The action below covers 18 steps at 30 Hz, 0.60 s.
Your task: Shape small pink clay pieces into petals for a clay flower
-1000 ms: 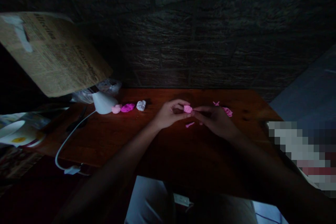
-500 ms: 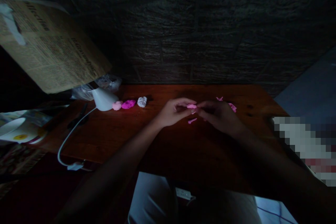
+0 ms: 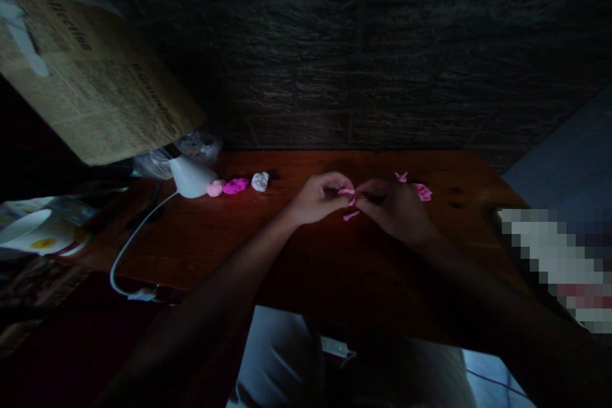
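Note:
My left hand (image 3: 319,197) is closed in a pinch on a small pink clay-like piece (image 3: 345,192), held just above the tabletop. From the other side my right hand (image 3: 396,209) pinches the same piece with thumb and fingertips. A thin pink strip (image 3: 351,215) shows just below the fingertips. Beyond the right hand lie a forked pink scrap (image 3: 401,176) and a crumpled pink piece (image 3: 423,192). Over to the left, a light pink lump (image 3: 215,188), a magenta lump (image 3: 236,186) and a white lump (image 3: 260,182) rest in a row.
A lamp with a newsprint shade (image 3: 119,83) and white base (image 3: 191,177) stands at the left of the wooden table (image 3: 306,261). Its white cord (image 3: 115,268) hangs over the front edge. Dark scissors (image 3: 146,213) lie near a white cup (image 3: 33,233). A stone wall (image 3: 325,57) rises behind.
The pink piece between my fingertips has changed in outline and looks narrower. My hands stay close together over the same spot, and the view has shifted slightly.

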Tool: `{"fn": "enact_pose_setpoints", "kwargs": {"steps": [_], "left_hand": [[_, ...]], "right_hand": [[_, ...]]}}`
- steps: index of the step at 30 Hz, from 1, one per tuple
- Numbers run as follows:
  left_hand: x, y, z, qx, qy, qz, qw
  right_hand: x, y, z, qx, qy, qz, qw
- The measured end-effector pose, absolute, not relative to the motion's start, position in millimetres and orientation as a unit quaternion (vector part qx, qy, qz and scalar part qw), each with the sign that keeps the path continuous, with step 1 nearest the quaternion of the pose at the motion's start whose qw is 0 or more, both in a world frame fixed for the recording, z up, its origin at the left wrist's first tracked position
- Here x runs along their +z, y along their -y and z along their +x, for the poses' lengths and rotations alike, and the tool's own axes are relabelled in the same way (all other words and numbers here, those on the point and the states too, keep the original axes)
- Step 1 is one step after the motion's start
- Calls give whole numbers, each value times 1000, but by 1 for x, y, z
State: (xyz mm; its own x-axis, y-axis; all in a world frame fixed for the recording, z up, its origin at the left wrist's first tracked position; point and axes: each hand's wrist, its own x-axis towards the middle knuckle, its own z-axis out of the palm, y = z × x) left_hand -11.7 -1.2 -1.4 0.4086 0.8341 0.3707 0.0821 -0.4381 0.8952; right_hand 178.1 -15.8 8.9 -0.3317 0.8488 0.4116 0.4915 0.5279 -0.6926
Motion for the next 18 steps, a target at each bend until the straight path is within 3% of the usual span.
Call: {"fn": "enact_pose_setpoints", "kwargs": {"steps": [5, 9, 13, 18], "left_hand": [[2, 3, -16, 462, -312, 667, 494], [5, 0, -24, 506, -340, 614, 501], [-3, -10, -34, 490, -409, 630, 443], [-16, -18, -41, 477, -465, 642, 380]], "right_hand": [[12, 9, 189, 217, 714, -518, 418], [14, 8, 196, 314, 662, -500, 462], [16, 14, 189, 389, 685, -417, 452], [18, 18, 187, 411, 684, -419, 433]]}}
